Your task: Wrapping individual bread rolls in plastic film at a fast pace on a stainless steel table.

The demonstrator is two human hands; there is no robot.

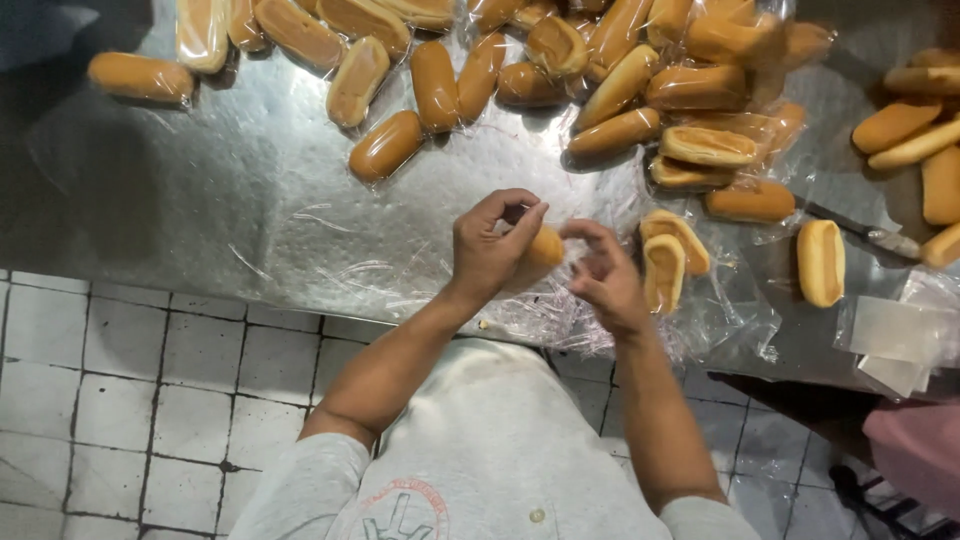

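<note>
My left hand (pixel 492 250) grips a golden bread roll (pixel 546 246) over the near edge of a steel table (pixel 180 200). My right hand (pixel 604 272) is right beside it, fingers pinching thin clear plastic wrap at the roll's end. A heap of clear plastic bags (pixel 350 250) lies under and left of my hands. Two rolls in a bag (pixel 668 258) rest just right of my right hand.
Many wrapped rolls (pixel 620 80) are piled across the far side of the table, with loose unwrapped rolls (pixel 920 150) at the right. A single roll (pixel 820 262) lies near a knife (pixel 880 238). White tiled floor (pixel 150 400) is below. Another person's pink sleeve (pixel 915 445) shows at lower right.
</note>
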